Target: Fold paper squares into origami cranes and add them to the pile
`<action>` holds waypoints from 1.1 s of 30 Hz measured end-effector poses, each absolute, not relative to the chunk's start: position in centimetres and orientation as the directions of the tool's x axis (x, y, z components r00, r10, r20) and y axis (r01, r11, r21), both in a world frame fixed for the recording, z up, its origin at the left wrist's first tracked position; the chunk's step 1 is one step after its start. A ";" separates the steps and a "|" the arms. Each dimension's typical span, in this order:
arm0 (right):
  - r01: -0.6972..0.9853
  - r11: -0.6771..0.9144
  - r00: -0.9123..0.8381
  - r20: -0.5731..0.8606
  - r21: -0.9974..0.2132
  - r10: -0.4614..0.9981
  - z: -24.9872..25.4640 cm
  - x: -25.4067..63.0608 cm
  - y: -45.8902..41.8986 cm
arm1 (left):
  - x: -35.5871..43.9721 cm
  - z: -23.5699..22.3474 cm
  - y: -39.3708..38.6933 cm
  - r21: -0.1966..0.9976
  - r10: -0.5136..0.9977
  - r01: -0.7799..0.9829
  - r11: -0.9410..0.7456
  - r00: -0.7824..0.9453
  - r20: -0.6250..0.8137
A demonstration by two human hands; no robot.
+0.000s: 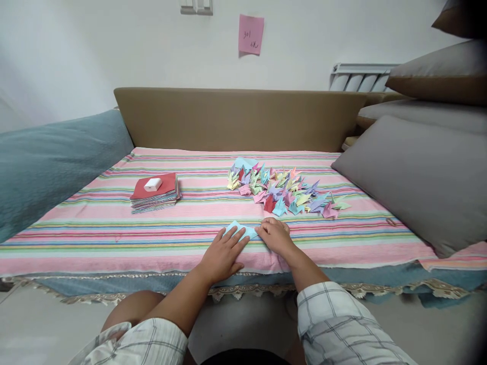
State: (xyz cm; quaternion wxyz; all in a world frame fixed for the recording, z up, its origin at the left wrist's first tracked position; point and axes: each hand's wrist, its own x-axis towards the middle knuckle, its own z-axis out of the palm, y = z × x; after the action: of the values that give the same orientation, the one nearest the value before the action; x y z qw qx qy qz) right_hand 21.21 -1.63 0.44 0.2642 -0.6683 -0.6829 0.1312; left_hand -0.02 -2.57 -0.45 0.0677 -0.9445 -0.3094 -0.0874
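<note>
A light blue piece of folded paper (248,232) lies on the striped cloth in front of me. My left hand (225,249) rests flat on it with the fingers spread, covering part of its left side. At the paper's right corner, my right hand (274,235) pinches the edge between thumb and curled fingers. Just beyond my hands lies a loose heap of folded paper cranes (283,190) in pink, purple, yellow, green, blue and red.
Left of the cranes is a stack of square paper (155,205) with a small white box-shaped object (152,184) on its red top sheet. A grey cushion (414,177) borders the right side, a blue cushion (64,162) the left. A brown backrest (239,119) stands behind.
</note>
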 end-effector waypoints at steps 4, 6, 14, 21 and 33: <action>0.856 0.069 0.030 0.182 -0.513 0.983 0.4 21.2 -1.6 | 0.0 -0.4 -2.6 -0.069 0.577 0.599 -0.798 0.792 0.202; 0.861 0.064 0.033 0.183 -0.504 0.983 0.4 21.2 -1.6 | 0.0 -0.3 -2.6 -0.064 0.581 0.601 -0.796 0.790 0.195; 0.873 0.042 0.045 0.166 -0.486 0.985 0.4 21.0 -1.6 | 0.1 -0.1 -2.6 -0.044 0.589 0.606 -0.795 0.786 0.187; 0.885 0.017 0.051 0.133 -0.466 0.990 0.8 20.9 -1.8 | 0.3 -0.4 -2.4 -0.044 0.615 0.629 -0.776 0.770 0.169; 0.903 0.022 0.071 0.200 -0.428 0.977 0.4 20.3 -2.0 | 0.4 -0.5 -2.4 -0.053 0.618 0.634 -0.772 0.767 0.171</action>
State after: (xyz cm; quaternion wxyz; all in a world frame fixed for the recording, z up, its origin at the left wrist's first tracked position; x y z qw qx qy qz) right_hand 20.34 -2.03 0.42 0.2302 -0.6946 -0.6768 0.0803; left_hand 0.41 -2.42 -0.48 0.0540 -0.9385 -0.3335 -0.0718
